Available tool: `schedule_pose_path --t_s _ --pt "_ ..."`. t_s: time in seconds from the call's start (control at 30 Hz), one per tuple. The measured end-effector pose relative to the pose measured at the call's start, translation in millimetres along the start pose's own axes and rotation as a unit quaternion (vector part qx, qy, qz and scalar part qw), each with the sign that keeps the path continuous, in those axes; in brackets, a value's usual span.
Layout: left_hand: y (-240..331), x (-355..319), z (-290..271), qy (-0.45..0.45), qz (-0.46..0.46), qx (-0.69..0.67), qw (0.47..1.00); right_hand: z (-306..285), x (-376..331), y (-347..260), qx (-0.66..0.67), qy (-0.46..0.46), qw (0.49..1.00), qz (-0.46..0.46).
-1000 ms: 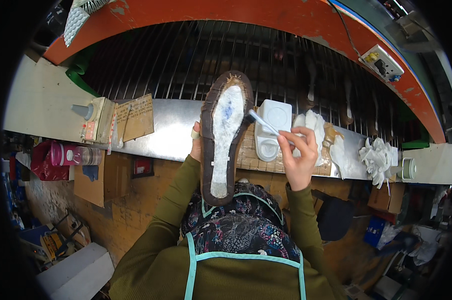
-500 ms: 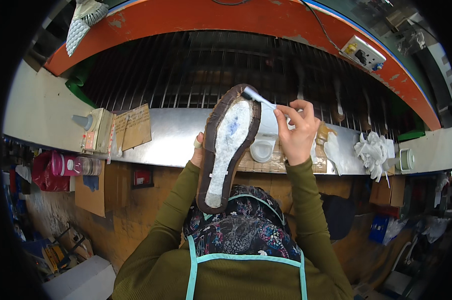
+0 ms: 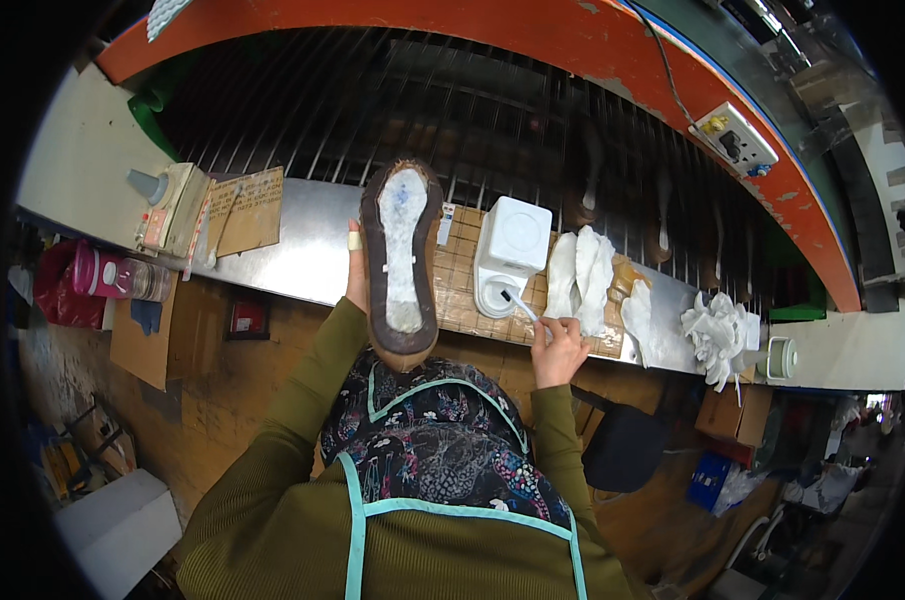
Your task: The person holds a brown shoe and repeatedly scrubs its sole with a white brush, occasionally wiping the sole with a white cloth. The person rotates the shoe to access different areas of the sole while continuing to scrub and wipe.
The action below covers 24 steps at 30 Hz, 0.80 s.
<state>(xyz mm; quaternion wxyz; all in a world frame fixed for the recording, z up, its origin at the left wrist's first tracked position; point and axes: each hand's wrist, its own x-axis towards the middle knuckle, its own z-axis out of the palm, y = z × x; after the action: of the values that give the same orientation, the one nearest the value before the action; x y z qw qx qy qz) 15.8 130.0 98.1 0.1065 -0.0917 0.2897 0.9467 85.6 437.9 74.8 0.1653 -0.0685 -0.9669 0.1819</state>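
Observation:
My left hand (image 3: 357, 276) is closed around the left side of a lasted shoe (image 3: 377, 262), held upright with its bottom facing me. That bottom has a dark brown margin and a whitish centre with a blue smudge near the toe; most of my fingers are hidden behind it. A small brush (image 3: 524, 308) with a white handle is pinched in my right hand (image 3: 561, 352). Its dark tip is in the round cup at the front of a white plastic dispenser (image 3: 518, 232), to the right of the shoe. What the cup contains is too small to make out.
White cloth gloves (image 3: 581, 275) lie right of the dispenser, with a crumpled white bundle (image 3: 715, 335) farther along the metal ledge (image 3: 308, 225). A boxy device (image 3: 178, 215) and cardboard piece (image 3: 251, 212) sit left. Behind runs a rack of metal rods (image 3: 318, 130) under an orange beam (image 3: 373, 25).
My right hand has brought the brush from the shoe's toe edge down to the dispenser cup. The shoe stays in my left hand, and the whole view has shifted.

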Motion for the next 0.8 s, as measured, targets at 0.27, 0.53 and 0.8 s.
schedule_pose_path --t_s 0.27,0.53,0.8 --pt "8.5 -2.5 38.0 0.049 0.005 -0.023 0.999 -12.6 9.6 -40.3 -0.111 -0.119 0.983 -0.081" --pt "-14.9 1.0 51.7 0.006 0.119 0.055 0.991 -28.3 9.7 -109.0 0.704 -0.269 0.647 0.115" --pt "16.2 1.3 31.6 -0.044 -0.010 0.192 0.980 4.9 79.8 -86.0 0.747 -0.281 0.519 0.307"
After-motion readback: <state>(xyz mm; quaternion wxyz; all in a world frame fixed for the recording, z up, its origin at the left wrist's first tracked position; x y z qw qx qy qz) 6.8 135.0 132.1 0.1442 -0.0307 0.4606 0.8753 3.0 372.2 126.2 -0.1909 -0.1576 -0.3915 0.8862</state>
